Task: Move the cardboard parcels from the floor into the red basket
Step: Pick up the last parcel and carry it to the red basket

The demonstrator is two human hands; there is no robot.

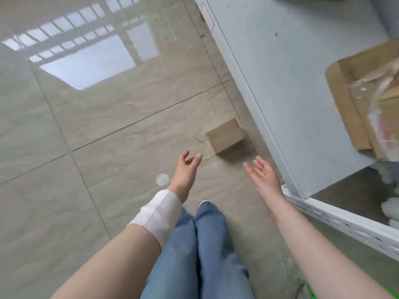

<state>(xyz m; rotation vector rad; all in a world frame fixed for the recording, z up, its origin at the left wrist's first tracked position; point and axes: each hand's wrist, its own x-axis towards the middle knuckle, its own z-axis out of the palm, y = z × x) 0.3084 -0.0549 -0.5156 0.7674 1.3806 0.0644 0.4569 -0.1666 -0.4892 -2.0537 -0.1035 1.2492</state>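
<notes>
A small brown cardboard parcel (225, 135) lies on the tiled floor, close to the foot of a shelf unit. My left hand (185, 172) is stretched out just below and left of the parcel, fingers loosely spread, holding nothing. My right hand (262, 174) reaches out below and right of the parcel, palm turned inward, fingers straight, empty. Neither hand touches the parcel. A white bandage wraps my left wrist. The red basket is not in view.
A pale grey metal shelf (291, 83) fills the right side, with an open cardboard box (354, 108) of plastic wrap on it. Its perforated white rail (345, 223) juts out at lower right. My jeans-clad legs (205, 251) stand below. Glossy tiles (86, 137) spread left.
</notes>
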